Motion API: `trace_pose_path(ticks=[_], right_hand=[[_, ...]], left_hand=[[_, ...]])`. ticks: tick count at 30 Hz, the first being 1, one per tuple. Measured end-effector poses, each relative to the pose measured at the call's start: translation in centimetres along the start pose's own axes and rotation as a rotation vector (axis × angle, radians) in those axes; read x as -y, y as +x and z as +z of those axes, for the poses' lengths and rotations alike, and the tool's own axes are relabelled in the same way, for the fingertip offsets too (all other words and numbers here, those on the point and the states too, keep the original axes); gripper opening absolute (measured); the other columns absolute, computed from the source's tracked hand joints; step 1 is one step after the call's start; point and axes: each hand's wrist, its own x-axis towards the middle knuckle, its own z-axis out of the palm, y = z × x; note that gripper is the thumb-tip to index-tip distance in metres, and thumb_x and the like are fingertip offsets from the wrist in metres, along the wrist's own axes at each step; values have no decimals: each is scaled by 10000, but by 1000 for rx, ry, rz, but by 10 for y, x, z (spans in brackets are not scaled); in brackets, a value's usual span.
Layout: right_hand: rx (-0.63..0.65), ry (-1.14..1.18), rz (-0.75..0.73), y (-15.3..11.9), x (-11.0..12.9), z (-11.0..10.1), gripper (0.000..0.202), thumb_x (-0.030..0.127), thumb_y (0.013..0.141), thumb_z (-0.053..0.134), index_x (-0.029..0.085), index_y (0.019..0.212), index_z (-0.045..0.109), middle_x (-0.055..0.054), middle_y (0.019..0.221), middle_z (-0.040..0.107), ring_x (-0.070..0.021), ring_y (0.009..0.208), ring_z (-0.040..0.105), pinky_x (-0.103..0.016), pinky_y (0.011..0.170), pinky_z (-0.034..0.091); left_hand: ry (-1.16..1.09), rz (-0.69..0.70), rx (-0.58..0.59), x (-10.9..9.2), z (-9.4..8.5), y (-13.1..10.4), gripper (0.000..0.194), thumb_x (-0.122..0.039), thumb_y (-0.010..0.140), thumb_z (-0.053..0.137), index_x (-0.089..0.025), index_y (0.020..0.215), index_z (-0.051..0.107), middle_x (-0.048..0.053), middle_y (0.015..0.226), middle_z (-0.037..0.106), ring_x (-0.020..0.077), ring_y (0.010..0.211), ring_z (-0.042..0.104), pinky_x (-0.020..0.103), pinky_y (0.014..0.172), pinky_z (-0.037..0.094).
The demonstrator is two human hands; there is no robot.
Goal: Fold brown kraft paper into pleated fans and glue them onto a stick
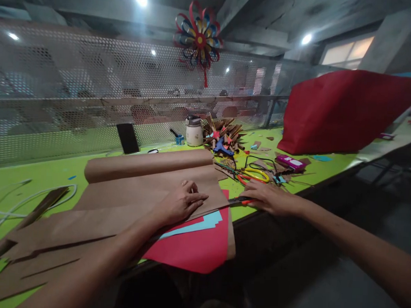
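My left hand [181, 200] presses on a sheet of brown kraft paper [122, 191], its index finger stretched out to the right and a ring on one finger. The paper's far edge is a loose roll [150, 165]. At the sheet's right edge, my right hand [270, 197] grips scissors [239, 200] with dark blades and orange-red handles, the blades pointing left at the paper. Beneath the kraft paper lie a red sheet [197, 251] and light blue paper strips [202, 224]. Cut brown strips [44, 256] spread out on the left, partly behind my left forearm.
Behind the roll stand a phone [127, 138], a white jar [194, 133] and a heap of paper pieces with a blue glue gun [223, 147]. Yellow-handled scissors [257, 174] and a magenta box [290, 162] lie right. A big red bag [336, 114] stands beyond. A white cable [70, 196] loops left.
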Motion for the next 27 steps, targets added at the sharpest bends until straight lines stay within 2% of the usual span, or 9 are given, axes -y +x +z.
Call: trace_pose_path(ticks=[7, 15, 21, 27], right_hand=[[11, 51, 18, -7, -1, 0, 283, 320, 912, 394, 188, 1080, 578, -99, 997, 534, -197, 935, 493, -315, 790, 417], [4, 76, 17, 1, 3, -1, 299, 330, 914, 386, 181, 1089, 578, -101, 963, 522, -201, 926, 481, -328, 794, 413], [-1, 121, 38, -12, 2, 1, 290, 325, 905, 408, 189, 1103, 570, -111, 1068, 517, -209, 1024, 475, -341, 874, 400], [-31, 71, 62, -20, 3, 5, 279, 299, 904, 405, 193, 1103, 571, -122, 1099, 515, -223, 1064, 464, -356, 892, 395]], left_hand=[[-9, -3, 6, 0, 0, 0, 368, -387, 903, 362, -258, 1148, 606, 78, 940, 469, 175, 886, 455, 334, 814, 413], [-30, -4, 9, -1, -1, 1, 370, -389, 903, 361, -257, 1144, 609, 77, 934, 472, 174, 881, 458, 329, 806, 417], [-45, 2, -2, -1, 0, 0, 375, -403, 899, 367, -250, 1132, 617, 78, 945, 478, 170, 882, 465, 322, 802, 425], [-58, 8, -16, -1, 1, -1, 375, -397, 902, 361, -247, 1133, 615, 78, 932, 490, 171, 874, 467, 331, 803, 426]])
